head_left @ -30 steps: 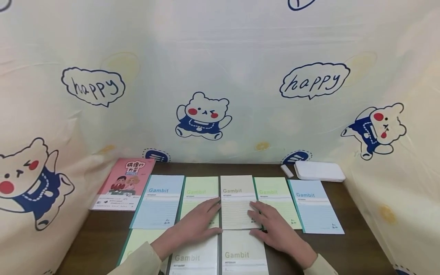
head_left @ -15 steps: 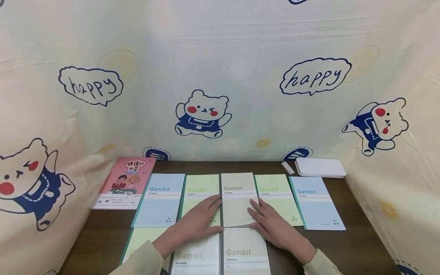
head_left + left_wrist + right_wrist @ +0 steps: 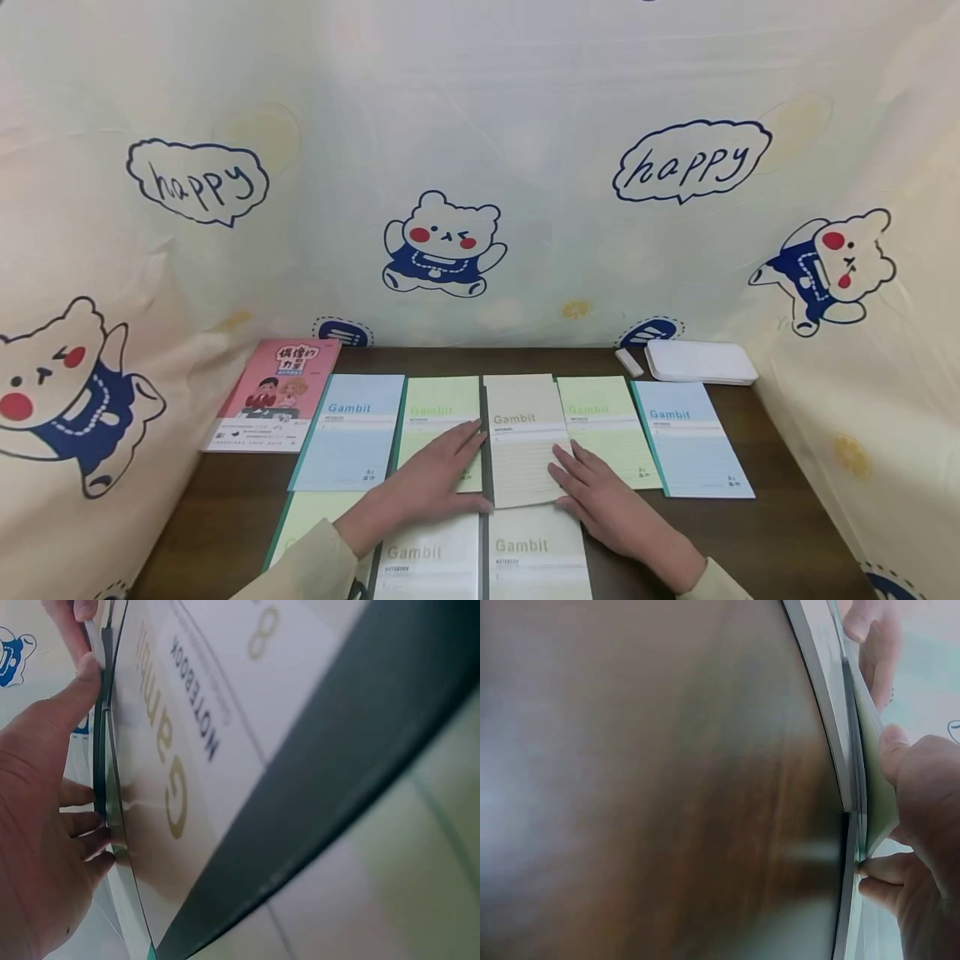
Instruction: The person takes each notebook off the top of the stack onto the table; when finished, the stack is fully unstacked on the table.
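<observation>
A cream Gambit notebook (image 3: 527,458) lies between my hands, its near and right edges raised over the notebooks around it. My left hand (image 3: 420,483) holds its dark spine side, thumb at the near corner and fingers along the spine. Opposite, my right hand (image 3: 611,500) grips the right edge with the thumb near the lower corner. Under the lifted edge, a greenish underside (image 3: 877,772) shows in the right wrist view. Green notebooks (image 3: 600,412) flank it, one partly covered by my left hand. A white Gambit notebook (image 3: 532,562) lies just in front, beside another white one (image 3: 427,562).
Blue notebooks (image 3: 352,442) end the back row at both sides. A pink book (image 3: 273,400) lies back left; a white case (image 3: 701,362) and small white block (image 3: 628,362) sit back right. Printed cloth (image 3: 562,167) hangs behind the dark wooden table (image 3: 750,417).
The cream notebook has come up and toward me, its near edge now overlapping the white notebook in front. Both hands shifted slightly with it, and the head view tilted a little downward.
</observation>
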Tool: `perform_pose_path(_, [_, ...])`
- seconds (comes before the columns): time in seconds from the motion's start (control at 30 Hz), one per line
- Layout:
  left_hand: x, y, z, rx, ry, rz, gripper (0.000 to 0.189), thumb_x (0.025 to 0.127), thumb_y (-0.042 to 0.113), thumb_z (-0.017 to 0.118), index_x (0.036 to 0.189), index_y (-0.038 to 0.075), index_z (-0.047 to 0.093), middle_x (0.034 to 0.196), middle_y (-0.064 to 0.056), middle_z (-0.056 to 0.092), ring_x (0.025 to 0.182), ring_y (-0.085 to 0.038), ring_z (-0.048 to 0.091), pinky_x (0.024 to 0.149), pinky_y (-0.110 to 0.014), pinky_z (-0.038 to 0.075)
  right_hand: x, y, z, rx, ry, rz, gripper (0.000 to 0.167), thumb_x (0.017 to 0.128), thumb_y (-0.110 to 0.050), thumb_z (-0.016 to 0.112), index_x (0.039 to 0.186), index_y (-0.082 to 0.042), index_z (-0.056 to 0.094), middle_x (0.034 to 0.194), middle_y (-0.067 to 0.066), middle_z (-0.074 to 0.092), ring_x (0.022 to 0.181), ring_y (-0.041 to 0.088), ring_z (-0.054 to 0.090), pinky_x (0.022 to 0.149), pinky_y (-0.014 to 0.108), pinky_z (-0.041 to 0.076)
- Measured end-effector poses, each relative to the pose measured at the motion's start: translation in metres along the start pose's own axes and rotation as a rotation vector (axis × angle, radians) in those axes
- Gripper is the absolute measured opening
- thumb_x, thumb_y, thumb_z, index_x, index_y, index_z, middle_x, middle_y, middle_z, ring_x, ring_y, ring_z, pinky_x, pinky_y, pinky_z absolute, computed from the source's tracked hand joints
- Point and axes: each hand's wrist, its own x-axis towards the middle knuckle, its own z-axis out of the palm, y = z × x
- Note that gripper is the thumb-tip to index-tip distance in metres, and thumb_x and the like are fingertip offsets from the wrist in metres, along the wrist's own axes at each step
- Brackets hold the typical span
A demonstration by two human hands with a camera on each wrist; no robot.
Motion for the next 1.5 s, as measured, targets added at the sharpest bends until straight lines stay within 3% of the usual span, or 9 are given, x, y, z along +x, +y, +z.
perform_pose_path(0.47, [0.004, 0.000, 0.002, 0.104, 0.001, 0.018, 0.090, 0.109, 0.067, 0.054, 0.173, 0.007, 0.035, 0.184, -0.013, 0.023, 0.169, -0.036, 0.027, 0.137, -0.052, 0.029, -0.074, -0.007, 0.004, -0.063, 0.014, 0.026, 0.060, 0.115, -0.053, 0.053, 0.170, -0.031, 0.045, 0.179, -0.006, 0.039, 0.162, 0.032, 0.042, 0.116, 0.056, 0.056])
perform_pose_path(0.63, [0.004, 0.002, 0.000, 0.087, 0.001, 0.010, 0.090, 0.109, 0.066, 0.057, 0.173, 0.007, 0.035, 0.184, -0.013, 0.024, 0.169, -0.035, 0.028, 0.137, -0.053, 0.029, -0.103, -0.005, 0.000, -0.089, 0.071, 0.005, 0.057, 0.112, -0.050, 0.062, 0.164, -0.028, 0.056, 0.173, -0.004, 0.049, 0.153, 0.031, 0.054, 0.109, 0.047, 0.063])
perform_pose_path(0.7, [0.003, 0.003, 0.000, 0.082, 0.001, 0.009, 0.090, 0.108, 0.066, 0.057, 0.173, 0.007, 0.035, 0.183, -0.013, 0.024, 0.169, -0.035, 0.028, 0.137, -0.053, 0.029, -0.114, -0.002, -0.004, -0.109, 0.128, -0.030, 0.055, 0.108, -0.045, 0.070, 0.158, -0.024, 0.063, 0.168, -0.002, 0.056, 0.147, 0.031, 0.059, 0.116, 0.029, 0.056])
perform_pose_path(0.87, [0.004, 0.003, -0.001, 0.067, 0.008, 0.014, 0.088, 0.108, 0.063, 0.060, 0.172, 0.005, 0.037, 0.183, -0.014, 0.027, 0.168, -0.037, 0.030, 0.136, -0.054, 0.030, -0.140, 0.012, -0.013, -0.130, 0.255, -0.140, 0.052, 0.104, -0.039, 0.077, 0.149, -0.014, 0.071, 0.158, 0.005, 0.065, 0.168, 0.007, 0.027, 0.127, 0.006, 0.008])
perform_pose_path(0.93, [0.004, 0.003, -0.001, 0.059, 0.011, 0.017, 0.088, 0.108, 0.061, 0.062, 0.171, 0.005, 0.038, 0.182, -0.014, 0.028, 0.167, -0.037, 0.030, 0.136, -0.054, 0.031, -0.152, 0.014, -0.015, -0.109, 0.279, -0.145, 0.053, 0.100, -0.034, 0.082, 0.148, -0.012, 0.071, 0.156, 0.008, 0.067, 0.168, -0.003, 0.011, 0.127, 0.004, 0.008])
perform_pose_path(1.17, [0.005, 0.003, -0.001, 0.070, 0.011, 0.021, 0.088, 0.109, 0.062, 0.061, 0.171, 0.005, 0.037, 0.182, -0.014, 0.028, 0.167, -0.037, 0.031, 0.136, -0.054, 0.031, -0.204, 0.016, 0.004, 0.004, 0.310, -0.043, 0.084, 0.083, -0.035, 0.095, 0.159, -0.026, 0.061, 0.172, -0.012, 0.049, 0.164, -0.008, 0.019, 0.123, 0.001, 0.014])
perform_pose_path(1.27, [0.004, 0.003, -0.003, 0.070, 0.014, 0.022, 0.087, 0.109, 0.061, 0.061, 0.171, 0.004, 0.038, 0.181, -0.015, 0.030, 0.167, -0.038, 0.032, 0.136, -0.054, 0.032, -0.215, 0.035, 0.027, -0.032, 0.376, -0.208, 0.075, 0.099, -0.041, 0.079, 0.166, -0.019, 0.051, 0.182, -0.008, 0.031, 0.170, 0.002, 0.014, 0.131, 0.010, 0.010])
perform_pose_path(1.4, [0.003, 0.001, -0.004, 0.079, 0.018, 0.011, 0.087, 0.108, 0.061, 0.062, 0.170, 0.004, 0.039, 0.181, -0.015, 0.031, 0.167, -0.037, 0.033, 0.136, -0.053, 0.032, -0.212, 0.052, 0.055, -0.084, 0.512, -0.404, 0.056, 0.120, -0.039, 0.038, 0.167, -0.010, 0.047, 0.185, 0.005, 0.022, 0.173, 0.018, 0.012, 0.137, 0.022, 0.009])
perform_pose_path(1.5, [0.002, 0.001, -0.003, 0.077, 0.014, 0.001, 0.087, 0.108, 0.061, 0.062, 0.171, 0.005, 0.039, 0.181, -0.014, 0.030, 0.167, -0.036, 0.032, 0.136, -0.052, 0.032, -0.210, 0.052, 0.060, -0.071, 0.517, -0.461, 0.053, 0.120, -0.039, 0.040, 0.162, -0.009, 0.056, 0.182, 0.010, 0.030, 0.173, 0.022, 0.015, 0.138, 0.024, 0.013])
